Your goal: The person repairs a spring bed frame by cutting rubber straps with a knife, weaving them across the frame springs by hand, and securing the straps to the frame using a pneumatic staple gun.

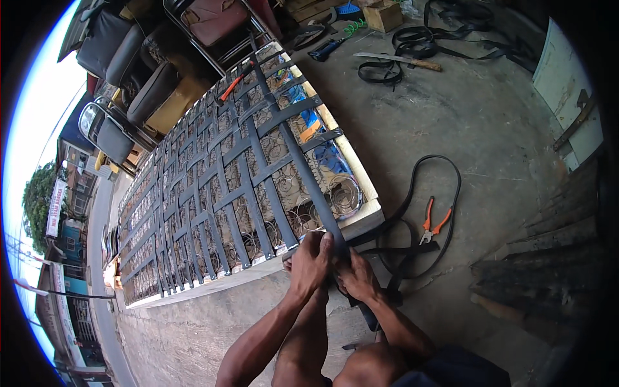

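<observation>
A spring base with a pale wooden frame stretches away from me, its coils crossed by a lattice of black rubber straps. At its near right corner, one strap runs lengthwise down to my hands. My left hand is closed on this strap, thumb on top at the frame edge. Just right of it, my right hand grips the same strap lower down; its fingertips are partly hidden. Loose strap trails to the right on the floor, beside pincers with orange handles.
An orange-handled tool lies on the straps near the far end. Beyond are folding chairs and dark seat cushions. A long knife, coiled straps and a small box lie on the floor; wood pieces are stacked right.
</observation>
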### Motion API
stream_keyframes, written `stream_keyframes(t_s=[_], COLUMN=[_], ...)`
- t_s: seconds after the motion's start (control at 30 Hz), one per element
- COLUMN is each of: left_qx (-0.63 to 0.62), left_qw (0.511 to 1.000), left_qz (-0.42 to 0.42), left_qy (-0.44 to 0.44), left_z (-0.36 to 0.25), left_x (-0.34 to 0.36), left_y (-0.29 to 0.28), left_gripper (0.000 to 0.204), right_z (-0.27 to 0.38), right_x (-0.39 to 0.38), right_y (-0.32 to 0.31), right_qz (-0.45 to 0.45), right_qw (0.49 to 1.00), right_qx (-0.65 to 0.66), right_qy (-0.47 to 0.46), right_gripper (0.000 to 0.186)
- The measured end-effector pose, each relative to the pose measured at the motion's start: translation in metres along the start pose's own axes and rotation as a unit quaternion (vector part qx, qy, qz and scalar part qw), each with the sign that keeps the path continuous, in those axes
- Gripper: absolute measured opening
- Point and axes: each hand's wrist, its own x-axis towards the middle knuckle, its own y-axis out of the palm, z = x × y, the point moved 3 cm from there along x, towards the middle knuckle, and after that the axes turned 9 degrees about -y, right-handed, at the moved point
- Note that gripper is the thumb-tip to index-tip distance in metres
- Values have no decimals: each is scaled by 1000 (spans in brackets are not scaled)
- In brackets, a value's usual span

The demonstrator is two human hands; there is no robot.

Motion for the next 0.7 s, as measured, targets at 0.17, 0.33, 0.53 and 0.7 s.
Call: stream_keyframes(t_s=[0.17,0.33,0.53,0.7], left_qx=[-113,-283,-111,243], left_qw=[948,909,951,967], left_qz=[192,188,220,58], left_qy=[-227,-240,-185,44], left_z=[39,56,65,14], left_x=[14,0,12,6], left_y=[42,59,53,11], left_gripper=[52,48,54,65], right_z=[-14,-21,-47,-64], right_x=[11,11,15,15], right_y=[1,5,0,-4], right_qz=[-8,-35,-39,-28], right_qw=[999,995,993,994], right_qx=[36,-88,-92,-98], right_qy=[27,-9,-59,-48], right_gripper=[27,36,35,37])
